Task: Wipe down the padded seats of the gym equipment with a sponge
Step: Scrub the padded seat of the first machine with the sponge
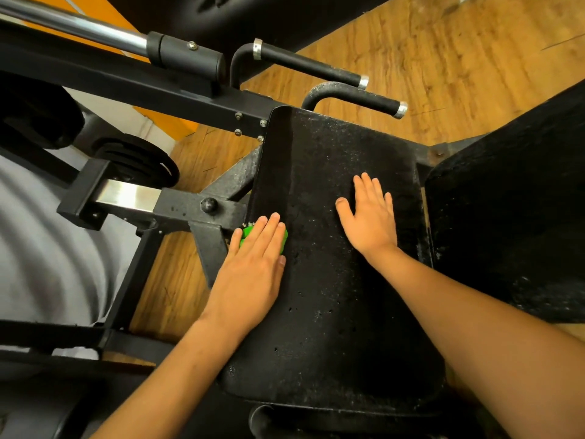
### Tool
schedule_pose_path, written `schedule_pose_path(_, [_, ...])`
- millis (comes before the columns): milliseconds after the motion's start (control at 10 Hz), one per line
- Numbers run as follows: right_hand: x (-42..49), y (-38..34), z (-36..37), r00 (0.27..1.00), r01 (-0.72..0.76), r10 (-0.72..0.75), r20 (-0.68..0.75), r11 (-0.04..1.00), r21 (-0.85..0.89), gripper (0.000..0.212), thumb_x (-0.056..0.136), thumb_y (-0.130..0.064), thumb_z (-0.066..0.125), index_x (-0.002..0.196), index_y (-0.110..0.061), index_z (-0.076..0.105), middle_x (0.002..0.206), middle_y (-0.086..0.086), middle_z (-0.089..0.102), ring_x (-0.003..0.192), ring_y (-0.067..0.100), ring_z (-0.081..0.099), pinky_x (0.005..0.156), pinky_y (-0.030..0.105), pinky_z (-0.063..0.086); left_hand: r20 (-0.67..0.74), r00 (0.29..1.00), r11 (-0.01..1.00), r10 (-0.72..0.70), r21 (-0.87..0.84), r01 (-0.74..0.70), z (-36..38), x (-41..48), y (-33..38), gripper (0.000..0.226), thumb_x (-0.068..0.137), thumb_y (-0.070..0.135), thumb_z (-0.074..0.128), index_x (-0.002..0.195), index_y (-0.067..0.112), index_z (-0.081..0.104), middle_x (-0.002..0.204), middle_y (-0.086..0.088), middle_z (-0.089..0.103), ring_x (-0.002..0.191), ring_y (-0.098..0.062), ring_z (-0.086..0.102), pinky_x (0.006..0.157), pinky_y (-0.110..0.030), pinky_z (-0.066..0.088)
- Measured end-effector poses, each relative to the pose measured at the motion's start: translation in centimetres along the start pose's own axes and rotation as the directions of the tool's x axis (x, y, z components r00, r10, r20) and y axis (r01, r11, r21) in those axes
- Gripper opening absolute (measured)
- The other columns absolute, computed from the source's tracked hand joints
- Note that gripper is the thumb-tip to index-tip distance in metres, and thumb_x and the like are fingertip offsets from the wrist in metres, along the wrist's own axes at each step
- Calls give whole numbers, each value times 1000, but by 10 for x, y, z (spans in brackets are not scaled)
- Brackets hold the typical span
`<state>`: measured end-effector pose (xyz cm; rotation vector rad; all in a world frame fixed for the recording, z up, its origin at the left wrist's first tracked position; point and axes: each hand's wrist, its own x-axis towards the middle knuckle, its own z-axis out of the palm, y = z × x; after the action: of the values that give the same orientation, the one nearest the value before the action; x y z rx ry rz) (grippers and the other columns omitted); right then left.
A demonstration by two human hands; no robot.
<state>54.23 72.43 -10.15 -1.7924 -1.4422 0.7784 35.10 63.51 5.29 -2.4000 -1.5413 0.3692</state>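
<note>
A black padded seat point(319, 296) fills the middle of the view, dusty and speckled, with a darker wet strip along its left side. My left hand point(253, 267) presses flat on a green sponge point(247, 232) at the seat's left edge; only the sponge's green rim shows beyond my fingers. My right hand point(370, 217) lies flat on the seat's right half, fingers spread, holding nothing.
A second black pad point(512, 223) stands to the right. Two black handles with silver end caps point(357, 101) stick out beyond the seat. The black machine frame point(177, 204), a chrome bar point(79, 25) and weight plates point(139, 160) lie left, over wooden flooring point(443, 58).
</note>
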Motion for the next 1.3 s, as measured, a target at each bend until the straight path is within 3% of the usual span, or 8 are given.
schedule_pose_path(200, [0, -1, 0, 1000, -1, 1, -1, 1000, 5, 68, 106, -52, 30, 163, -18, 17, 171, 0, 8, 158, 18, 0, 128, 45, 1, 4, 999, 998, 38, 44, -38, 2, -44, 9, 56, 103, 33, 38, 156, 13, 36, 164, -4, 28, 152, -18, 22, 124, -41, 13])
schedule_pose_path(400, [0, -1, 0, 1000, -3, 3, -7, 1000, -1, 68, 106, -52, 30, 163, -18, 17, 171, 0, 8, 158, 18, 0, 128, 45, 1, 16, 996, 989, 83, 120, -85, 1, -22, 0, 56, 101, 32, 38, 153, 9, 42, 162, -7, 34, 149, -22, 32, 118, -45, 20])
schedule_pose_path(500, [0, -1, 0, 1000, -1, 1, -17, 1000, 8, 68, 106, -52, 31, 163, -17, 18, 171, 0, 9, 158, 18, 1, 128, 45, 1, 36, 997, 992, 64, 106, -67, 0, 1, -4, 56, 105, 31, 31, 156, 7, 34, 165, -9, 26, 152, -24, 25, 119, -41, 13])
schedule_pose_path(700, [1, -1, 0, 1000, -6, 6, -7, 1000, -2, 68, 106, -52, 31, 163, -18, 18, 171, 0, 9, 158, 18, 1, 128, 44, 0, 63, 996, 997, 62, 37, -64, -4, -12, -4, 58, 106, 30, 37, 159, 9, 24, 168, -7, 15, 155, -22, 8, 121, -38, 3])
schedule_pose_path(1000, [0, -2, -2, 1000, -3, 3, 2, 1000, -10, 68, 106, -51, 31, 163, -17, 17, 171, 2, 9, 158, 20, 1, 128, 44, 0, 111, 991, 994, 76, 73, -84, -5, -83, 2, 58, 104, 34, 28, 158, 11, 28, 166, -7, 20, 154, -23, 18, 122, -44, 21])
schedule_pose_path(1300, [2, -1, 0, 1000, -4, 5, 7, 1000, -29, 69, 106, -52, 29, 163, -16, 17, 171, 2, 9, 158, 20, 1, 128, 45, 1, 100, 992, 993, 75, 81, -83, -7, -106, 8, 58, 104, 32, 31, 158, 8, 29, 166, -9, 22, 153, -25, 20, 121, -46, 23])
